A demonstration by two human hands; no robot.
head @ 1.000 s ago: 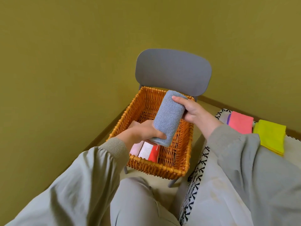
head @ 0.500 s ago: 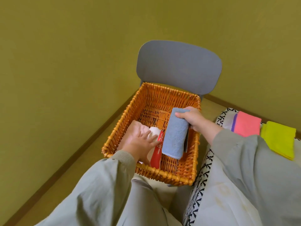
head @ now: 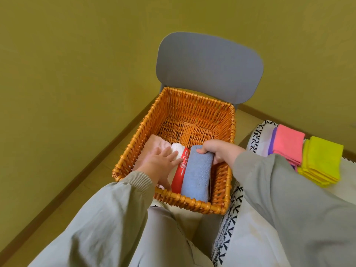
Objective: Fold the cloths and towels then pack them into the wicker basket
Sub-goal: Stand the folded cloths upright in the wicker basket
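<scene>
The right hand [head: 219, 153] curls its grip round the far end of the blue towel [head: 196, 176], which lies in the wicker basket [head: 194, 106] touching the red-and-white towel [head: 180, 176]. The left hand [head: 159, 162] rests flat there, its grip spread.

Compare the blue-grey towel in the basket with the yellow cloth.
The folded blue-grey terry towel lies inside the orange wicker basket; the folded yellow cloth lies outside, on the patterned cover. The right hand grips the towel's end; no hand touches the yellow cloth. The towel is a long narrow bundle, the yellow cloth flat and squarish. Both are folded.
</scene>
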